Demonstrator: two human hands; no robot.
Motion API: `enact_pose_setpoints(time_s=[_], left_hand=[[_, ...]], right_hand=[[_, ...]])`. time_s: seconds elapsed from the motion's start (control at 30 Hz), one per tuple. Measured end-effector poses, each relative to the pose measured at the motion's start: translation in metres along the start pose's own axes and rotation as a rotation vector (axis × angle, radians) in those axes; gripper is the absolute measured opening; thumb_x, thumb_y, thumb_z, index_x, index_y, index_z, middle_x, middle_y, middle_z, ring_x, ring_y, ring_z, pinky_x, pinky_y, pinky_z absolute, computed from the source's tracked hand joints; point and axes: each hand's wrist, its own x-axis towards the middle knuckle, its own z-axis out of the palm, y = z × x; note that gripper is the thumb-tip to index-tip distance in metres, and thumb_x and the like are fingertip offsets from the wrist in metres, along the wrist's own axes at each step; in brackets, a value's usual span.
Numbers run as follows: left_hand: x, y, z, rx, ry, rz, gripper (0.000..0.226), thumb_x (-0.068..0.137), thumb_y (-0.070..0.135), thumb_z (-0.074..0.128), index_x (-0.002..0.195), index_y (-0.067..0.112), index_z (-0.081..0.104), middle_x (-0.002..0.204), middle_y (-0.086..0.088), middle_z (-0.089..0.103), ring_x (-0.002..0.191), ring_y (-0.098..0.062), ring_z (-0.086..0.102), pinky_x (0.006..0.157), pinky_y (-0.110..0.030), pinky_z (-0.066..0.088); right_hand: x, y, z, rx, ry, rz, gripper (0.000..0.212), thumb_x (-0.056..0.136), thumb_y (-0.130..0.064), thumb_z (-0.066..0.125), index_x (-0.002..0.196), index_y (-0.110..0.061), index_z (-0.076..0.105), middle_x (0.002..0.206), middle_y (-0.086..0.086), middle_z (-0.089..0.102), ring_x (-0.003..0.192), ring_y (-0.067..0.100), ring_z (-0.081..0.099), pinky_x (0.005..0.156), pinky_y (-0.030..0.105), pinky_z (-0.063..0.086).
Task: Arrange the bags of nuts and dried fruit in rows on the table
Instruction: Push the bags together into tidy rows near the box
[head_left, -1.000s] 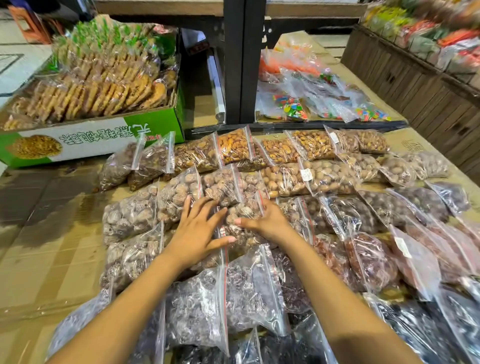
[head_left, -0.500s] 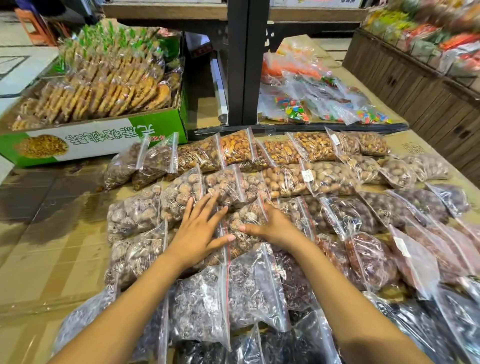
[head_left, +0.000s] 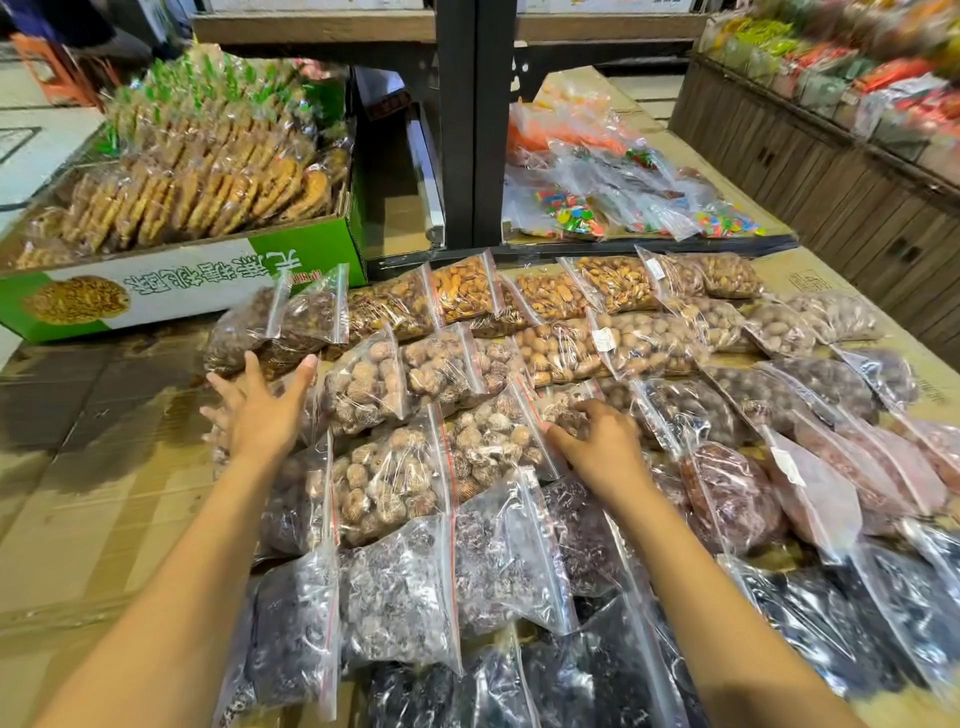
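single head view, close, angled forward and down over the table (head_left: 93, 467)

Clear zip bags with red seal lines everywhere: orange-gold nuts (head_left: 462, 291) at the back, tan ridged walnuts (head_left: 384, 483) mid-table, reddish-brown dried fruit (head_left: 727, 499) on the right, near-black fruit (head_left: 400, 597) up front. Green-and-white carton (head_left: 182, 286) printed with a golden biscuit picture; multicoloured candy bags (head_left: 571, 213) behind; brown cardboard tabletop (head_left: 104, 467).

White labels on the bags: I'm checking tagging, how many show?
3. One label on a back-row bag, one on a second-row bag just below it, one on a pinkish bag at right. Others may be hidden.
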Motion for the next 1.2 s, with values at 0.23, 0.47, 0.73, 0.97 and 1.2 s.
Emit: enact_pose_setpoints(time_s=[0.23, 0.47, 0.73, 0.97, 1.2], left_hand=[[0.007, -0.007, 0.020, 0.078, -0.272, 0.146, 0.102, 0.065, 0.098, 0.021, 0.149, 0.040, 0.023, 0.155, -0.001, 0.034, 0.147, -0.031, 0.018, 0.115, -0.062, 0.015], [0.001, -0.016, 0.021, 0.127, -0.271, 0.203, 0.101, 0.064, 0.097, 0.025, 0.149, 0.042, 0.021, 0.153, -0.008, 0.036, 0.147, -0.036, 0.011, 0.113, -0.067, 0.011], [0.008, -0.014, 0.025, 0.176, -0.235, 0.106, 0.104, 0.051, 0.104, 0.017, 0.143, 0.057, 0.015, 0.161, -0.008, 0.016, 0.146, -0.045, 0.005, 0.108, -0.074, 0.004], [0.003, -0.017, 0.005, -0.020, -0.247, 0.160, 0.095, 0.072, 0.090, 0.031, 0.148, 0.049, -0.007, 0.162, -0.007, 0.002, 0.146, -0.042, -0.004, 0.110, -0.068, -0.007], [0.033, -0.082, -0.012, -0.027, -0.201, 0.062, 0.104, 0.071, 0.083, 0.043, 0.152, 0.038, -0.005, 0.162, -0.007, -0.009, 0.146, -0.042, -0.006, 0.115, -0.063, -0.003]], right_hand=[[-0.008, 0.011, 0.014, -0.152, 0.031, -0.031, 0.057, 0.086, -0.050, 0.060, 0.130, -0.016, 0.051, 0.129, 0.003, 0.053, 0.126, 0.022, 0.042, 0.107, 0.042, 0.038], [-0.009, 0.010, 0.016, -0.172, 0.071, -0.051, 0.053, 0.084, -0.051, 0.061, 0.127, -0.021, 0.053, 0.127, 0.001, 0.055, 0.121, 0.021, 0.046, 0.102, 0.042, 0.041], [-0.012, 0.006, 0.011, 0.054, -0.002, 0.066, 0.037, 0.085, -0.031, 0.066, 0.118, -0.022, 0.055, 0.106, 0.007, 0.066, 0.083, 0.029, 0.065, 0.075, 0.050, 0.057], [-0.010, -0.028, 0.000, 0.209, 0.056, 0.033, 0.037, 0.091, -0.021, 0.062, 0.124, -0.008, 0.053, 0.101, 0.005, 0.067, 0.050, 0.013, 0.048, 0.047, 0.027, 0.051], [0.024, -0.118, 0.029, 0.147, -0.143, -0.113, 0.081, 0.087, -0.044, 0.061, 0.150, -0.013, 0.021, 0.146, 0.006, 0.041, 0.129, 0.030, 0.046, 0.092, 0.036, 0.049]])
